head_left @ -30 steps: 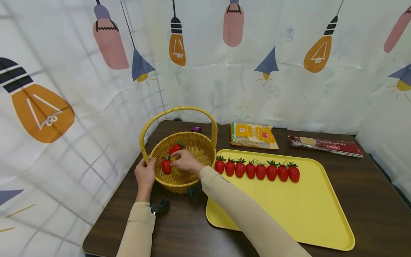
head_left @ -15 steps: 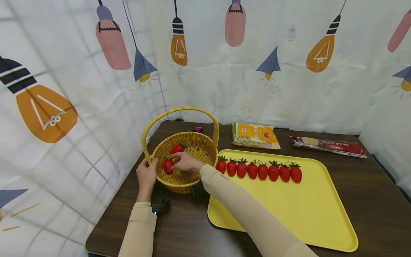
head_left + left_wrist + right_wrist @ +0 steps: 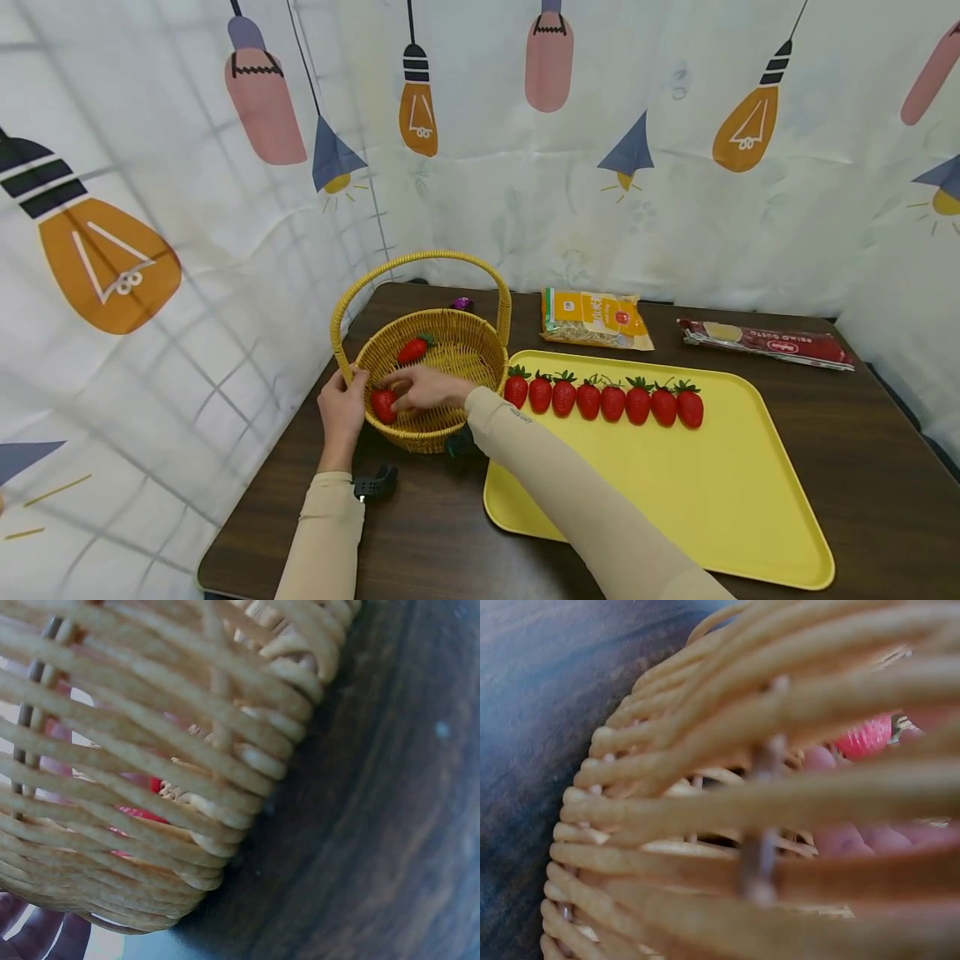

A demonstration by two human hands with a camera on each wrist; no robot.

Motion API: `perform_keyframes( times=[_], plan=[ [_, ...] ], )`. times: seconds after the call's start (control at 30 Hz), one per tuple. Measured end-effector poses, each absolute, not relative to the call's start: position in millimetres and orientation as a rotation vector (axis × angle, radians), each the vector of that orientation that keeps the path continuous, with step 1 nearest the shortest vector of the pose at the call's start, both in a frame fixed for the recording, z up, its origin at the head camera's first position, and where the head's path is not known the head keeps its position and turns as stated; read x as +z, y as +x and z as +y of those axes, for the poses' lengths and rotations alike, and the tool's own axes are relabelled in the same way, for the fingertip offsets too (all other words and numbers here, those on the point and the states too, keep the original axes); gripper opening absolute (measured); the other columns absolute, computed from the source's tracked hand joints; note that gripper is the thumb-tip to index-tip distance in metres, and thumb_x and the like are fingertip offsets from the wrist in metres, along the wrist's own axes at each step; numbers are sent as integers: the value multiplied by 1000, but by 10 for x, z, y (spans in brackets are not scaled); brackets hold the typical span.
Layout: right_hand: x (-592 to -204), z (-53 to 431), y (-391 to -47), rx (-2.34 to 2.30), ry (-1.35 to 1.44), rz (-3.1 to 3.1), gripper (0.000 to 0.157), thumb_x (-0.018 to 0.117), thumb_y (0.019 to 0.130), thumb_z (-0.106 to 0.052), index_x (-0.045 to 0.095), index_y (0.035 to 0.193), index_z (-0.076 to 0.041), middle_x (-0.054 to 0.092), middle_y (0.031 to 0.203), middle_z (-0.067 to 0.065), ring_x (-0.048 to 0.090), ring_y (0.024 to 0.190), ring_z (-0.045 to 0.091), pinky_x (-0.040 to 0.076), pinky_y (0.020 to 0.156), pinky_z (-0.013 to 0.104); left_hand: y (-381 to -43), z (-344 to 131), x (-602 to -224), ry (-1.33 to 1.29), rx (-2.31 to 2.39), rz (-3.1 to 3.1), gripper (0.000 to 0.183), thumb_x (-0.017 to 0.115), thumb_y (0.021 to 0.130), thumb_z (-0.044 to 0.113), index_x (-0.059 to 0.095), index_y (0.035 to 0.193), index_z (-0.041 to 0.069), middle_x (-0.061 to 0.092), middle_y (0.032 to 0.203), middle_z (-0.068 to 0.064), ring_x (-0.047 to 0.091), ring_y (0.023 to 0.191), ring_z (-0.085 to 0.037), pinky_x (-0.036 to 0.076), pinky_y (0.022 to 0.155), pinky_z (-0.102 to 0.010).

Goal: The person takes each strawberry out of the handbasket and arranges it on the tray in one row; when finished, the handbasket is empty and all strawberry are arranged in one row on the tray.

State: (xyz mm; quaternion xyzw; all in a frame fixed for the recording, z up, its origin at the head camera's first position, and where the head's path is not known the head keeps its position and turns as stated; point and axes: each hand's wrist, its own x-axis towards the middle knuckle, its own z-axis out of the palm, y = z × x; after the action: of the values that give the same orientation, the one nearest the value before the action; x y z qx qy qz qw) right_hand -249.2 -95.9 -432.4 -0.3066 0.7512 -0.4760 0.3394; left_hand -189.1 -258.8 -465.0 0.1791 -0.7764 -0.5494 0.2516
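Note:
A yellow wicker basket [image 3: 450, 333] with a tall arched handle stands at the left of the table. My left hand [image 3: 342, 406] grips its left rim by the foot of the handle. Inside, my right hand [image 3: 427, 389] pinches a red strawberry [image 3: 383, 406] between thumb and fingers, low against the near-left wall. Another strawberry [image 3: 412, 350] lies farther back on the basket floor. Through the weave, the left wrist view shows bits of red strawberry [image 3: 139, 814]. A strawberry [image 3: 866, 737] and fingertips show between the canes in the right wrist view.
Right of the basket lies a yellow tray [image 3: 675, 492], with a row of several strawberries [image 3: 613, 403] along its far side. Behind are an orange-and-clear food packet [image 3: 596, 318], a dark red packet [image 3: 765, 342] and a small purple-wrapped item [image 3: 461, 304].
My right hand has shifted the strawberry down and slightly left, toward the basket's near-left wall. The left hand keeps its grip on the rim.

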Motion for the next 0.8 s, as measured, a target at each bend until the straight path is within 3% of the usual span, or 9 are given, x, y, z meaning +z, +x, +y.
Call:
perform_keyframes(
  times=[0.23,0.4,0.8],
  plan=[
    [-4336,-971,-2469,-1228,-817,1919,45,66,91,-3,57,134,-5,64,117,8,65,92,14,55,80,35,-1890,-2583,-4648,494,-1499,-2110,17,59,95,24,63,95,7,54,85,-8,46,75,-20,37,65,-29],
    [-4355,-968,-2460,-1221,-824,1914,43,66,90,-2,58,132,-4,65,118,10,67,90,14,56,79,33,-1894,-2585,-4659,501,-1512,-2094,17,59,94,24,63,95,8,53,83,-6,46,75,-19,37,66,-30],
    [-4363,-947,-2450,-1172,-844,1903,45,71,89,-11,60,133,-11,67,111,0,65,90,12,55,76,28,-1898,-2580,-4657,508,-1486,-2100,18,59,94,24,64,95,6,54,82,-7,47,75,-20,37,67,-30]
  ],
)
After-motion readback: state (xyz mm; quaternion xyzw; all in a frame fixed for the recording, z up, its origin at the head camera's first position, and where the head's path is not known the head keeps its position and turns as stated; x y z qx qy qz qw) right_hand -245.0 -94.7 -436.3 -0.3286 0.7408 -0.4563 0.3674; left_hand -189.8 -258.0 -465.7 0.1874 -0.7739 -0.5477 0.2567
